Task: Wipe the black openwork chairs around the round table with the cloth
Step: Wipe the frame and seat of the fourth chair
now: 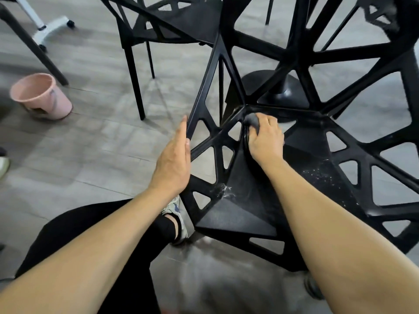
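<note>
Head-camera view shows the right hand [265, 138] with its fingers [268, 122] curled over a small dark grey cloth [251, 120], pressing it into the back corner of the seat of the nearest black openwork plastic chair [240, 207], where the seat meets the backrest struts. The left hand [174, 159] lies flat, fingers straight and released, braced against the outer edge of the chair's left side frame. Judging from this, the wiping of this chair's seat is under way, and pale specks on the seat's front and right parts suggest more passes are needed; the next stroke likely calls for dragging the cloth outward along the seat toward those specks. Narrow triangular openings and angled struts hem the cloth hand in on the left and ahead, while the flat seat panel toward the person gives freer room. A second black openwork chair [163, 23] stands beyond, the round table's black pedestal base [283, 87] shows through the backrest, and a pink plastic bucket [40, 96] sits on the grey floor [95, 143], well apart.
</note>
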A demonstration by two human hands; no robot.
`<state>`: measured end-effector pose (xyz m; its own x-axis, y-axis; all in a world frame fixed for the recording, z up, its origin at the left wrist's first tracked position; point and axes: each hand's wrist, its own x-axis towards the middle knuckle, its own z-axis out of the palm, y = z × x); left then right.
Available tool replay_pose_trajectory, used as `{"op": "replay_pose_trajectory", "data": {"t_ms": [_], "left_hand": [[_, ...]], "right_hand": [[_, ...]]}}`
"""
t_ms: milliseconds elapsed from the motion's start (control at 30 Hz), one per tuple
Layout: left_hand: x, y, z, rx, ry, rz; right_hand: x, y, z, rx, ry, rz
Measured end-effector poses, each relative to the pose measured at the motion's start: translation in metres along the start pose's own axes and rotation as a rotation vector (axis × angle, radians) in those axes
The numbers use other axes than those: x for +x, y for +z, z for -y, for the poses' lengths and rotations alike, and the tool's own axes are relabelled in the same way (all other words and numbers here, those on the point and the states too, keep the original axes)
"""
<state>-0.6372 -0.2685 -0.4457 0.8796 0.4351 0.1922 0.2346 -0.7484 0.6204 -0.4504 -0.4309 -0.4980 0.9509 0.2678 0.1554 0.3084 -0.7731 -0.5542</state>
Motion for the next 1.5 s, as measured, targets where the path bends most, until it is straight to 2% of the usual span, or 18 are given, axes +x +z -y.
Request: {"op": "replay_pose_trajectory", "data": {"t_ms": [200,300,400,500,667,900,967,1167,1300,1433,1500], "left_hand": [[-0.001,0.000,0.002,-0.065,-0.017,-0.023],[0.000,0.001,0.001,-0.083,-0.053,-0.010],[0.000,-0.001,0.000,-0.092,-0.080,0.009],[0.000,-0.003,-0.001,-0.123,-0.095,0.024],[0.004,-0.004,0.001,-0.167,-0.112,0.071],[0.013,-0.019,0.006,-0.225,-0.139,0.182],[0.016,-0.025,0.009,-0.241,-0.148,0.212],[0.014,-0.021,0.005,-0.218,-0.155,0.173],[0.015,-0.025,0.001,-0.151,-0.159,0.178],[0.009,-0.024,-0.009,-0.028,-0.170,0.155],[0.004,-0.023,-0.016,0.065,-0.166,0.112]], "right_hand": [[-0.064,0.004,0.036,0.251,-0.286,0.141],[-0.074,0.002,0.028,0.143,-0.385,0.152],[-0.037,0.007,0.036,-0.036,-0.225,0.062],[-0.011,0.010,0.057,-0.219,-0.072,0.054],[-0.048,0.013,0.076,-0.343,-0.137,0.043],[-0.114,0.007,0.097,-0.140,-0.404,0.001],[-0.128,0.005,0.103,-0.085,-0.398,-0.004],[-0.167,-0.006,0.102,0.060,-0.435,0.000],[-0.180,-0.026,0.059,-0.084,-0.332,0.057],[-0.150,-0.074,-0.020,-0.341,-0.017,0.039],[-0.136,-0.091,-0.044,-0.351,0.106,0.014]]}}
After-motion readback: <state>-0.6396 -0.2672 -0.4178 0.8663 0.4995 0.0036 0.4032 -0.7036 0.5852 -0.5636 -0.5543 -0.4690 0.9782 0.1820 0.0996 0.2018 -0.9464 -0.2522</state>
